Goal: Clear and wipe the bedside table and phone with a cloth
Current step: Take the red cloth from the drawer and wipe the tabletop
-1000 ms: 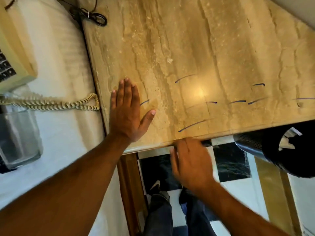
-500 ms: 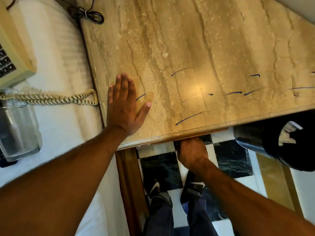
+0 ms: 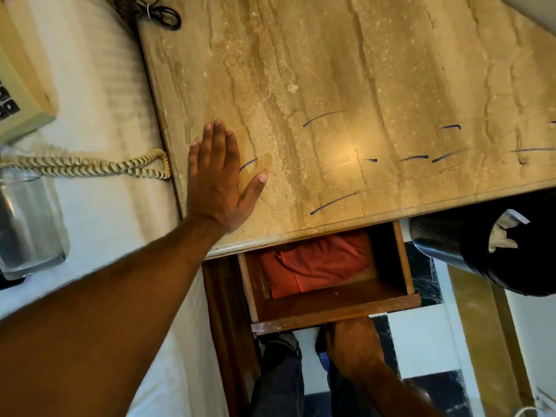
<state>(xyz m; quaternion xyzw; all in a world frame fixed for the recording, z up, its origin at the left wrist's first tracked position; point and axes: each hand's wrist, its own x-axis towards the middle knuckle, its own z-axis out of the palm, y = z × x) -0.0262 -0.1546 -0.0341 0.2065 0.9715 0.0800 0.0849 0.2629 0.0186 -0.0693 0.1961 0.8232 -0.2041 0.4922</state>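
The bedside table [image 3: 346,70] has a tan marble top with several dark pen marks. My left hand [image 3: 218,179] lies flat on its near left corner, fingers spread, holding nothing. Below the top a wooden drawer [image 3: 334,305] stands pulled out, with a folded orange-red cloth [image 3: 316,263] inside. My right hand [image 3: 352,338] grips the drawer's front edge from below; its fingers are hidden. The beige phone [image 3: 18,94] sits on the white bed at the far left, its coiled cord [image 3: 90,167] trailing toward the table.
A clear glass jar [image 3: 30,224] stands on the bed [image 3: 99,85] by the phone. A black cable [image 3: 156,13] lies at the table's far left corner. A metal mesh bin [image 3: 481,251] with paper stands right of the drawer. My legs are below, on a checkered floor.
My right hand went under the table's front edge and pulled the drawer out toward me, showing the orange-red cloth. My left hand stayed flat on the table.
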